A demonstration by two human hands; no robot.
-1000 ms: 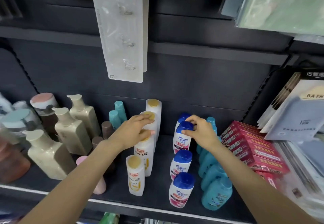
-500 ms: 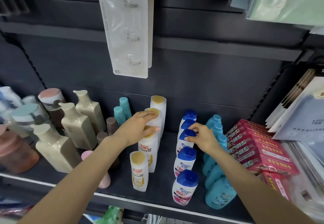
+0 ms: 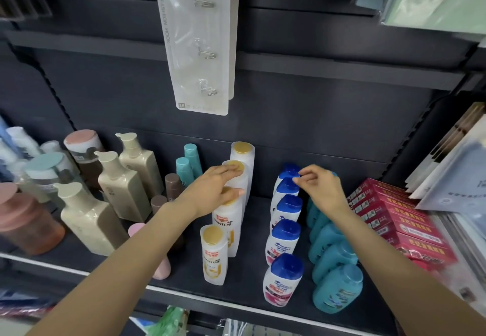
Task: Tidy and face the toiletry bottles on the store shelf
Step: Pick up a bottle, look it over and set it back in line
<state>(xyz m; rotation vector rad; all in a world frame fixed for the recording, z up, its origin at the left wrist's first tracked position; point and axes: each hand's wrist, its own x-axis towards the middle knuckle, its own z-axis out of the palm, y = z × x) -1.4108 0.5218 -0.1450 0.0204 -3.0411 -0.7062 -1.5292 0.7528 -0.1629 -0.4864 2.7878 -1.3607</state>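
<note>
Rows of toiletry bottles (image 3: 285,235) mostly stand aligned on the shelf (image 3: 184,280); I judge back ones unfinished. Left hand (image 3: 213,191) lies flat across gold caps (image 3: 235,166); right hand (image 3: 319,188), fingers loosely curled, touches the rear blue cap (image 3: 289,171).

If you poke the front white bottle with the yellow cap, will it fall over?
Probably, if poked near the top: the front white bottle stands tall and narrow. Its glossy plastic looks slippery, so a low push might slide it. It would likely hit the bottle behind.
</note>
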